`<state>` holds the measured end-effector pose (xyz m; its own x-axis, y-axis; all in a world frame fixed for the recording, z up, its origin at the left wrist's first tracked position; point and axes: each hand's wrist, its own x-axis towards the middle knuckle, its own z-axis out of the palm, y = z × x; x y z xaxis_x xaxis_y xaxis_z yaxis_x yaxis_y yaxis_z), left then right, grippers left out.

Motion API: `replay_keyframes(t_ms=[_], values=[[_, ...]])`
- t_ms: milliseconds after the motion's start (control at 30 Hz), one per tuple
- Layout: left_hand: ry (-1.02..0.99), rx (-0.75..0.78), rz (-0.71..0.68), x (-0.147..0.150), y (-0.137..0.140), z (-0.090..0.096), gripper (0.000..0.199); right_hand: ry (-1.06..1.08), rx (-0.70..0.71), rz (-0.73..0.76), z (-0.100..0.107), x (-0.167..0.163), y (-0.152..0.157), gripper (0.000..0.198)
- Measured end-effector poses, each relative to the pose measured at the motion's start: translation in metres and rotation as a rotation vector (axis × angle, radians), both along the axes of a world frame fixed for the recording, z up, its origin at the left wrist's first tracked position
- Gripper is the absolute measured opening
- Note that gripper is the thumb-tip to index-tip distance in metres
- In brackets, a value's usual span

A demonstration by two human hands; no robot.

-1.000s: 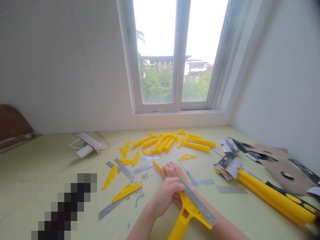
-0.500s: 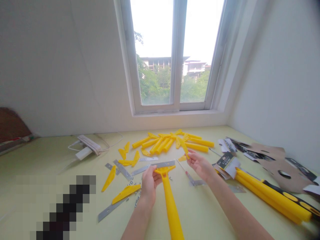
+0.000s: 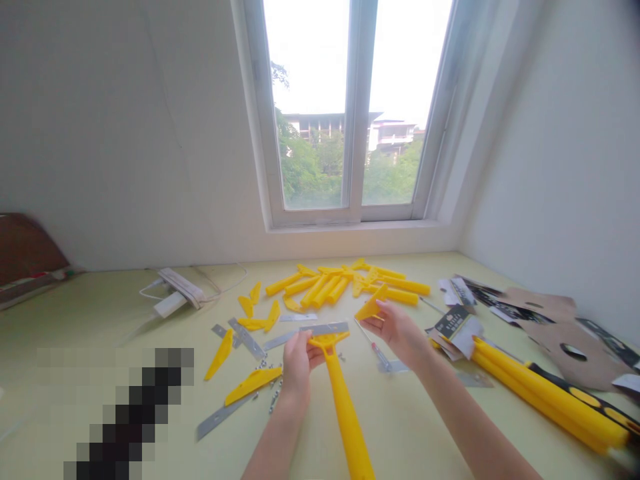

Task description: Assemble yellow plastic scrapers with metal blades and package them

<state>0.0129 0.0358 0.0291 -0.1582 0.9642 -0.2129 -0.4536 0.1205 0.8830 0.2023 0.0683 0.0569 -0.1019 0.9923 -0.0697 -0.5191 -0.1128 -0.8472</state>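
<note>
My left hand (image 3: 300, 360) grips the head of a yellow scraper handle (image 3: 343, 407), whose shaft runs down toward me. A flat metal blade (image 3: 325, 328) lies against that head. To the right, my right hand (image 3: 395, 330) pinches a yellow triangular plastic plate (image 3: 371, 305), held up apart from the scraper. Below the right hand a screwdriver (image 3: 377, 353) with a clear and red handle rests on the table beside another blade (image 3: 397, 367). Left of my left hand lie loose yellow plates (image 3: 253, 385), small screws (image 3: 275, 398) and metal blades (image 3: 247, 339).
Several yellow handles (image 3: 325, 287) are heaped below the window. At the right lie long yellow-handled scrapers (image 3: 545, 393), with cardboard packaging (image 3: 550, 327) behind them. A white power strip (image 3: 180, 287) with cables sits at the back left.
The yellow plate in my right hand has turned from a steep angle to show its broad side, tilting toward the scraper head. My left hand has hardly moved.
</note>
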Motion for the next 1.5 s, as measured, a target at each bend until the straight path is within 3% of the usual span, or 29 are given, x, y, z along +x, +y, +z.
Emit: replay_keyframes(t_ms=[133,367,533,667,833,1000,1200,1500], values=[[0.026,0.027,-0.02,0.001,-0.003,0.002,0.017,-0.201,0.041,-0.143,-0.003,0.002,0.004,0.026],[0.1,0.071,-0.071,0.006,-0.007,0.003,0.019,-0.23,0.194,-0.125,0.009,-0.012,-0.014,0.047],[0.112,0.089,-0.098,0.009,-0.008,0.008,0.02,-0.396,0.28,-0.06,0.001,-0.03,-0.02,0.03],[0.093,0.078,-0.083,0.01,-0.009,0.013,0.02,-0.608,0.44,-0.131,-0.006,-0.042,-0.023,0.02],[0.08,0.096,-0.113,0.01,-0.008,0.011,0.02,-0.83,0.527,-0.174,-0.006,-0.045,-0.026,0.006],[0.085,0.106,-0.123,0.011,-0.01,0.013,0.021,-0.88,0.595,-0.174,-0.007,-0.04,-0.021,0.011],[0.097,0.116,-0.137,0.01,-0.009,0.011,0.02,-0.642,0.391,0.07,-0.012,-0.036,-0.015,0.022],[0.077,0.11,-0.203,0.011,-0.008,0.013,0.027,-0.347,0.179,0.17,-0.013,-0.032,-0.014,0.025]])
